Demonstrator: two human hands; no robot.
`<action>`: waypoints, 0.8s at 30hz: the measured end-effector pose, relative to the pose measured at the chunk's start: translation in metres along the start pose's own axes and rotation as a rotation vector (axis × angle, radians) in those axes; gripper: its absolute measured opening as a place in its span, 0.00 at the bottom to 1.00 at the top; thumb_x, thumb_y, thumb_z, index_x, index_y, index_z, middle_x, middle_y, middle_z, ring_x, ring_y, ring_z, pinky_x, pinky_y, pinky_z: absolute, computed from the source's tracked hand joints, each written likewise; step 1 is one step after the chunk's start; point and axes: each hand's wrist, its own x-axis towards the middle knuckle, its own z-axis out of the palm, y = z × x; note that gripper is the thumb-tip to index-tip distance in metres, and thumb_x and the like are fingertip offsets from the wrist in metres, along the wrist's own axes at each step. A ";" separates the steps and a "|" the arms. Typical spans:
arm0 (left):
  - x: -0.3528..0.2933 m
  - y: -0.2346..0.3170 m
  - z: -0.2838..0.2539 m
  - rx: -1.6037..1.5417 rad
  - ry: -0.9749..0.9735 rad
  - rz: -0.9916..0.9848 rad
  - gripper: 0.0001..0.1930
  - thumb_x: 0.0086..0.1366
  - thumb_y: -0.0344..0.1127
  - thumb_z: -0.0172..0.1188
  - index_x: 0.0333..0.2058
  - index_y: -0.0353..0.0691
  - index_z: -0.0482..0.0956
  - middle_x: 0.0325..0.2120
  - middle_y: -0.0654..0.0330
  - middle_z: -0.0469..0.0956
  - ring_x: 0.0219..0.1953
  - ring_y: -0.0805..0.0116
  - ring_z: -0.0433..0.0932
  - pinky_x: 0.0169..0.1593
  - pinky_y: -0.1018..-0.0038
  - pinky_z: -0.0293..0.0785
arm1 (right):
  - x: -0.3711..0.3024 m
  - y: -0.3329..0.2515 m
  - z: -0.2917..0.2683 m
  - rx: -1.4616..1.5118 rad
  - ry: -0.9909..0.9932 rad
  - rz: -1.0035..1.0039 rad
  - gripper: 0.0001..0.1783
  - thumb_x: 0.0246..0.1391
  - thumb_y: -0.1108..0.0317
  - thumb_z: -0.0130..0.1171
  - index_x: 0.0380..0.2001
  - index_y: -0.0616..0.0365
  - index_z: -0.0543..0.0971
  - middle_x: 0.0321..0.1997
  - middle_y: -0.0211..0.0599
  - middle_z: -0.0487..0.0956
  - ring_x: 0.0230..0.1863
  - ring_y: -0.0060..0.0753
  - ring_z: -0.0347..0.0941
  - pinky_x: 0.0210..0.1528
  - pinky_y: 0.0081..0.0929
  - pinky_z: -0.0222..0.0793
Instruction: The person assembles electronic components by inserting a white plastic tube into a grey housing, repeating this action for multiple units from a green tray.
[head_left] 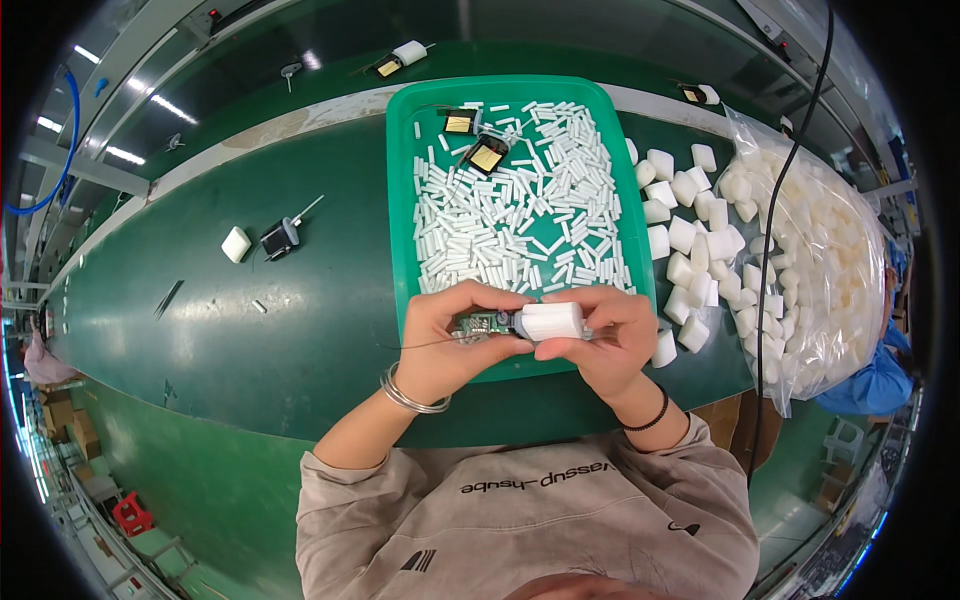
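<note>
Over the near edge of the green tray (402, 180), my left hand (440, 335) pinches a small electronic device (482, 326) with a bare green circuit board and a thin dark wire. My right hand (620, 340) grips a white foam sleeve (553, 322) at the device's right end. The sleeve surrounds that end, though how far in the device reaches is hidden. Many short white sticks (470, 240) fill the tray. Among them, at its far side, lie a black device (487, 155) with a yellow label and another like it (461, 122).
White foam pieces (690, 235) are scattered right of the tray, beside a clear plastic bag (830, 260) full of more. On the left of the green table lie a black device (280, 240) and a foam piece (236, 245). A black cable (768, 260) hangs down at the right.
</note>
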 end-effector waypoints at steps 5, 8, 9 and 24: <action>0.001 0.006 -0.001 0.113 0.009 0.018 0.17 0.37 0.20 0.66 0.30 0.31 0.74 0.30 0.53 0.77 0.34 0.69 0.76 0.40 0.76 0.72 | 0.000 0.002 0.003 0.106 -0.025 0.014 0.22 0.33 0.73 0.67 0.26 0.57 0.62 0.32 0.50 0.77 0.33 0.35 0.75 0.30 0.22 0.69; 0.000 0.013 -0.005 0.077 0.063 -0.103 0.16 0.37 0.19 0.66 0.30 0.31 0.75 0.30 0.53 0.77 0.34 0.69 0.76 0.39 0.76 0.72 | 0.005 0.001 0.000 0.189 -0.109 0.070 0.20 0.37 0.74 0.65 0.28 0.56 0.61 0.34 0.51 0.76 0.34 0.33 0.73 0.34 0.22 0.67; 0.001 0.013 -0.006 0.091 0.054 -0.062 0.16 0.37 0.18 0.65 0.29 0.31 0.75 0.30 0.53 0.77 0.34 0.69 0.76 0.39 0.76 0.72 | 0.007 0.001 -0.002 0.224 -0.167 0.092 0.19 0.39 0.74 0.63 0.29 0.56 0.61 0.36 0.52 0.76 0.34 0.32 0.72 0.36 0.23 0.66; 0.051 0.022 -0.079 0.042 0.236 -0.132 0.15 0.43 0.23 0.64 0.31 0.39 0.72 0.29 0.64 0.72 0.29 0.77 0.73 0.29 0.81 0.73 | 0.018 0.012 -0.016 -0.180 -0.275 0.044 0.29 0.37 0.57 0.63 0.43 0.58 0.70 0.39 0.41 0.74 0.41 0.41 0.69 0.39 0.31 0.67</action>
